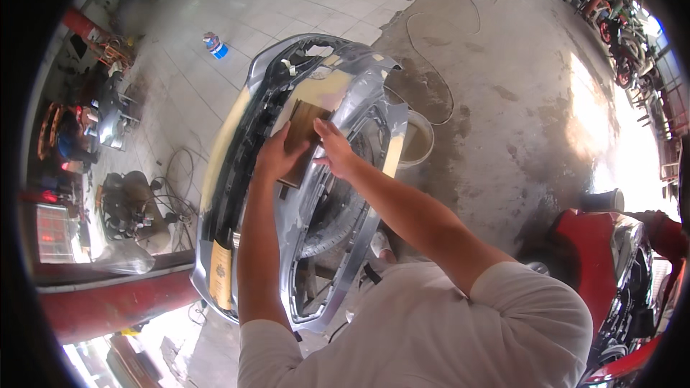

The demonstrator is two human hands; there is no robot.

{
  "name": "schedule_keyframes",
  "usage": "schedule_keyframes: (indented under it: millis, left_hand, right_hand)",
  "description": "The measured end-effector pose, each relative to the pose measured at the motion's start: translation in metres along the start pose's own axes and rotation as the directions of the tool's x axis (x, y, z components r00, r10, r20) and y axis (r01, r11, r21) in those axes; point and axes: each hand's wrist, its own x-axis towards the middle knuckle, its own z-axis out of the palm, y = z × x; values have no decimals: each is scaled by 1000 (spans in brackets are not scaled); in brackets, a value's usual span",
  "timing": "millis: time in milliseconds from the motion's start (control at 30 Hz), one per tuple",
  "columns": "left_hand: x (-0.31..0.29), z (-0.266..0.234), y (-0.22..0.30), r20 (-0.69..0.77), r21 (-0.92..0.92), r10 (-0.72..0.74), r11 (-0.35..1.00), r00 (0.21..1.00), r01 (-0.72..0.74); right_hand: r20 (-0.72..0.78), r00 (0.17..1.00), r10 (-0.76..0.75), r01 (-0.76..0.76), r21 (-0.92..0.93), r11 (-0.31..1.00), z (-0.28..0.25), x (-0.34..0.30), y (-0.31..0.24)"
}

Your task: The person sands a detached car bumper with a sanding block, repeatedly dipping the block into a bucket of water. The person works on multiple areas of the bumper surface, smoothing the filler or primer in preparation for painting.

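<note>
Overhead, my two hands work a silver car bumper that stands propped above the concrete floor. My left hand and right hand sit close together, both pressing a flat brown sanding block against the bumper's upper part, beside a pale patch of filler; the left wraps the block's lower edge, the right lays its fingers over the top. Judged risks: the bumper appears to rest loosely, so hard strokes may rock or tip it; uneven pressure from one hand may gouge the filler or cut into surrounding paint; the block may slip off the curved skin and scrape my knuckles on the grille openings. A hose loops across the floor near the bumper and could snag a foot. Containers: a round bucket stands just behind the bumper, holding what looks like murky water; a small blue-and-white can stands on the tiled floor, contents hidden.
</note>
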Motion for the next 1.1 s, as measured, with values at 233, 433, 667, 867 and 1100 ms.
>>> schedule_keyframes:
  millis: [233,433,667,867,1100]
  left_hand:
    - [14,54,7,-138,346,17,938,990,32]
    - [47,73,-17,-155,275,50,961,987,-5]
    - [174,51,-36,-146,380,-158,902,977,203]
    - [21,89,3,-90,369,176,920,980,-131]
    - [175,52,-47,-182,453,-156,863,971,224]
  right_hand:
    - [-97,928,-360,286,-432,855,-124,73,48]
    - [-163,819,-551,111,-896,429,-108,64,54]
    - [-57,857,-512,81,-966,244,-77,64,52]
    - [-107,860,-499,-2,-978,206,-95,66,45]
    - [-53,848,-528,89,-966,241,-75,67,55]
